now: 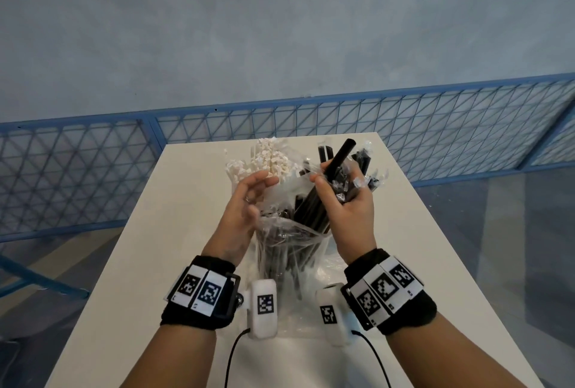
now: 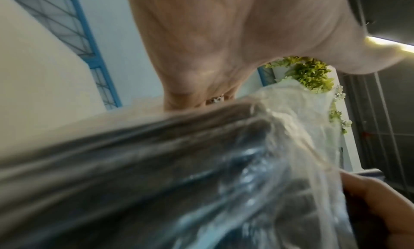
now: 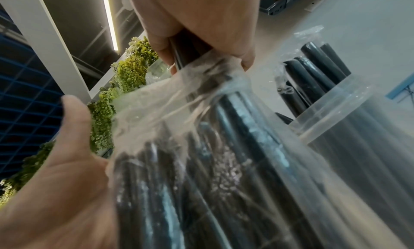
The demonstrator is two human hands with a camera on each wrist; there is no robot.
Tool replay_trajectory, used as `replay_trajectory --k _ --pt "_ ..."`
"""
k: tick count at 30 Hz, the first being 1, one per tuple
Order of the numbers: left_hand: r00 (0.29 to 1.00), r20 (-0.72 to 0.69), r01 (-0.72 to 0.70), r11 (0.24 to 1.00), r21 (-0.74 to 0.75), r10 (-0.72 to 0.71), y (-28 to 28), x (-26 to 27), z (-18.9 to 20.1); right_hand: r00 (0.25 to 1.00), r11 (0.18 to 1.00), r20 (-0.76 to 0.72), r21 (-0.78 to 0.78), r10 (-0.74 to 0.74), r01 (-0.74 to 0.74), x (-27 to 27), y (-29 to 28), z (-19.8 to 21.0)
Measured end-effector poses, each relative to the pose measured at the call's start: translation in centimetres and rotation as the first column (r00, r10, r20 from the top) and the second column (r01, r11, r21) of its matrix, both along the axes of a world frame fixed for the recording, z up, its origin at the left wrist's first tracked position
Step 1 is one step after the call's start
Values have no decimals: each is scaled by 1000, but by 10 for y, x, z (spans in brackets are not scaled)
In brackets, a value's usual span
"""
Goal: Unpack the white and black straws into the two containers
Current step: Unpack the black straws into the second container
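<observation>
So the black straws [image 1: 314, 204] are mostly still in their clear bag [image 1: 286, 250], which stands upright on the bench [image 1: 404, 263] right in front of us, mouth up. Our right hand [image 1: 348, 201] is clamped around a bunch of them near their top ends, with some of the bag plastic caught in the grip too. One straw pokes up well past the fingers. Our left hand [image 1: 245, 201] sits against the bag's left side with the fingers spread loose, steadying it more than gripping. The wrist views suggest it's only touching the plastic.

Further back on the bench, the white straws [image 1: 267, 157] stand in one container on the left, and a few black ones are already in the clear tub [image 3: 331, 111] on the right.

Handling-wise, these look light and stiff, but smooth and slippery, so we'd guess a loose bunch will fan out or slide if we squeeze only at the tips. Grabbing lower, around the middle of the bunch, should keep them together. The bag is thin, crinkly film that clings, and that's the annoying part: it'll probably lift along with the straws unless the left hand pins it down.
</observation>
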State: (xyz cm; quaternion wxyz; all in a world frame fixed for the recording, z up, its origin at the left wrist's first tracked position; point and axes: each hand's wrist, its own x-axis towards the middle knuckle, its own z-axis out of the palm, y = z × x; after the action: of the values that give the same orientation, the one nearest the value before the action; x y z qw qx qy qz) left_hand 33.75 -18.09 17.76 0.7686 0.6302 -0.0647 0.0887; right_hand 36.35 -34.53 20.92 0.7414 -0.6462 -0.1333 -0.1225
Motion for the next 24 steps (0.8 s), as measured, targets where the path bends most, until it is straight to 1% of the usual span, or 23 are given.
replay_trajectory --k 2,4,6,8,10,15,18,21,24 --pt "998 -57 37 998 47 -34 -1 -7 -11 1000 1000 11 11 6 -6 0 0 3" --pt "991 -135 45 985 165 -23 -4 -13 -23 999 999 14 29 31 -31 0 -1 5" --pt "982 -177 -3 950 311 61 -9 -15 -36 998 998 38 37 54 -55 0 0 8" --pt "970 -167 -105 922 372 178 -12 -14 -45 997 998 57 25 58 -59 0 1 11" --pt "957 -161 -168 910 379 243 -11 -12 -49 996 997 69 47 54 -57 0 1 18" --pt "940 -174 -218 909 355 293 -5 -10 -54 995 983 90 175 41 -56 8 -10 41" --pt "933 -163 -254 908 334 321 -8 -9 -55 993 972 92 217 68 -87 10 -16 42" --pt "924 -161 -284 904 319 347 -8 -8 -56 991 972 14 189 136 -137 6 -16 28" --pt "927 -155 -283 910 304 341 -9 -7 -57 982 982 -41 46 184 -183 -3 -14 9"
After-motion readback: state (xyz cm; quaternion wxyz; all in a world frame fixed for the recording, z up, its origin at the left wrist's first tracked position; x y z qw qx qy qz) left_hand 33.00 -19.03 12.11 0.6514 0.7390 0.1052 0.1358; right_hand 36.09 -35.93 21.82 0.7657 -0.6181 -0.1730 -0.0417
